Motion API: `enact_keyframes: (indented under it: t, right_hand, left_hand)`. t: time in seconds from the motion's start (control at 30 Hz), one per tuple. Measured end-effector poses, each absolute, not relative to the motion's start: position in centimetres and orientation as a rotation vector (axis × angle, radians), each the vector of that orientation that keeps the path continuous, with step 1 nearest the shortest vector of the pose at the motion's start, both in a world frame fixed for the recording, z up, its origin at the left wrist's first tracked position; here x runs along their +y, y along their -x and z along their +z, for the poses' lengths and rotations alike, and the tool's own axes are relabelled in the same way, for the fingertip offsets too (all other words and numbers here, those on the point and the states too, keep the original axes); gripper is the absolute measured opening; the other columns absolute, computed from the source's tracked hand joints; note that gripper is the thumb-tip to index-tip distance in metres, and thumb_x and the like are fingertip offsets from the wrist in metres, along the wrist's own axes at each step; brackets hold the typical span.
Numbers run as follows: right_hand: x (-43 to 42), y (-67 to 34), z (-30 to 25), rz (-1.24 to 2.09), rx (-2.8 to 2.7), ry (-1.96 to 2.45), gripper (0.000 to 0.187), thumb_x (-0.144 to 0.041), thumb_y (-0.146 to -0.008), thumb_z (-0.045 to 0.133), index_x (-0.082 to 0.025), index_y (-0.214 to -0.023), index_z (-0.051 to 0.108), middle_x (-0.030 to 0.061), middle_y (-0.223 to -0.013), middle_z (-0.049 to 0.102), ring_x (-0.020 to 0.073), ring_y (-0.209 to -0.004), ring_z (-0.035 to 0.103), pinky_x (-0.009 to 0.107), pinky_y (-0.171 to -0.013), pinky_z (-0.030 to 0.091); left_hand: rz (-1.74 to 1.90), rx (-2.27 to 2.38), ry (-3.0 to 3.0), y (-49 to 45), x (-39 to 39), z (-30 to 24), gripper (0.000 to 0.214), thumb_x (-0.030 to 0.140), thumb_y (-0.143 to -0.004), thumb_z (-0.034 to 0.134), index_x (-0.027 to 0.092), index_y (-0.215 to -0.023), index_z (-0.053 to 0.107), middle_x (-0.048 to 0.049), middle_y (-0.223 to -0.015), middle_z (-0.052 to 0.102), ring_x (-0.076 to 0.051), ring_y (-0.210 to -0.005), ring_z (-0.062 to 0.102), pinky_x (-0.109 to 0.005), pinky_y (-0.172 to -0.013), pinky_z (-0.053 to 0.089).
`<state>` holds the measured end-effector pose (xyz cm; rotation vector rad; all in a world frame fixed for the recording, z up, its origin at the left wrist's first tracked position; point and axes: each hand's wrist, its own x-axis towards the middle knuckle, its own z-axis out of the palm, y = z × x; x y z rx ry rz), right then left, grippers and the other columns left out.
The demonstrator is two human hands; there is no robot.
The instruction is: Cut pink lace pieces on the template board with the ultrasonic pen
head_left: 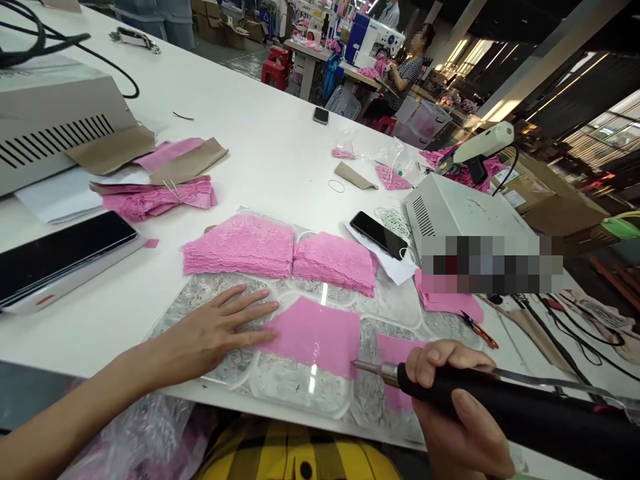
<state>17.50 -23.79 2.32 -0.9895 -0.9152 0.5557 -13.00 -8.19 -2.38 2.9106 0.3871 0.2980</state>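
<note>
My left hand [217, 328] lies flat with fingers spread on a clear plastic template sheet [300, 390], its fingertips touching the left edge of a pink lace piece [317, 335]. My right hand [457, 407] is wrapped round the black handle of a hot cutting tool [500, 407]. The tool's metal tip [367, 366] sits at the lower right corner of that pink piece. A second pink piece [395, 350] lies just right of the tip. Two stacks of pink lace [240, 245] [334, 261] rest behind the template.
A grey machine box [47, 117] and a dark tablet [60, 253] sit at left, another box [457, 210] at right, a phone [379, 234] beside it. Small scissors [480, 328] lie right of the template. A seated person [407, 70] works at a far sewing table.
</note>
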Motion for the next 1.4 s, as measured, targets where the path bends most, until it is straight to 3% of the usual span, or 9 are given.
enact_keyframes:
  t: [0.33,0.53,0.7,0.93,1.1,1.4]
  right_hand:
    - [-24.3,-18.2,2.5,0.59,-0.925,0.956,0.015,-0.024,-0.079,0.056,-0.02,-0.093,0.06,0.0011,-0.08,0.051,0.011,-0.057,0.051,0.029,-0.049,0.047]
    - [-24.7,-18.5,2.2,0.603,-0.926,0.986,0.014,-0.024,-0.08,0.056,-0.021,-0.093,0.059,0.0009,-0.081,0.05,0.0113,-0.057,0.051,0.03,-0.051,0.048]
    - [-25.1,-18.5,2.2,0.604,-0.908,1.005,0.013,-0.027,-0.08,0.056,-0.022,-0.091,0.058,0.001,-0.082,0.048,0.0113,-0.058,0.049,0.03,-0.051,0.047]
    - [-25.4,-18.7,2.0,0.625,-0.913,1.016,0.012,-0.024,-0.08,0.055,-0.02,-0.09,0.057,0.0014,-0.081,0.049,0.0123,-0.06,0.051,0.031,-0.051,0.048]
    - [-25.2,-18.6,2.3,0.611,-0.908,1.011,0.013,-0.027,-0.079,0.057,-0.021,-0.09,0.057,0.0008,-0.081,0.048,0.0112,-0.059,0.049,0.03,-0.051,0.048]
    - [-23.1,-15.5,2.7,0.688,-0.853,1.044,0.017,-0.03,-0.075,0.065,-0.021,-0.085,0.055,0.0002,-0.083,0.048,0.0114,-0.063,0.047,0.031,-0.057,0.052]
  left_hand:
    - [0.287,0.407,-2.974,13.2,-8.5,-2.5,0.077,-0.005,-0.086,0.041,0.039,-0.149,0.038,0.0023,-0.16,0.029,-0.023,-0.15,0.021,-0.047,-0.122,0.019]
    - [0.221,0.51,-2.946,13.0,-8.8,-1.7,0.072,-0.002,-0.089,0.047,0.04,-0.148,0.04,0.0022,-0.158,0.033,-0.024,-0.149,0.025,-0.048,-0.122,0.021]
    - [0.224,0.435,-2.954,13.0,-8.6,-1.9,0.077,-0.001,-0.089,0.045,0.041,-0.152,0.03,0.0014,-0.159,0.03,-0.026,-0.149,0.024,-0.05,-0.122,0.02]
    - [0.243,0.42,-2.993,12.8,-8.7,-1.9,0.077,-0.005,-0.087,0.043,0.038,-0.15,0.036,0.0008,-0.161,0.026,-0.025,-0.15,0.019,-0.049,-0.123,0.015]
    - [0.228,0.454,-2.937,13.1,-8.4,-2.5,0.085,-0.009,-0.08,0.041,0.039,-0.15,0.035,0.0015,-0.16,0.029,-0.025,-0.15,0.022,-0.049,-0.122,0.022]
    - [0.253,0.485,-2.692,12.8,-8.4,-1.5,0.079,-0.015,-0.067,0.038,0.025,-0.131,0.062,-0.0045,-0.155,0.04,-0.025,-0.148,0.028,-0.048,-0.119,0.03]
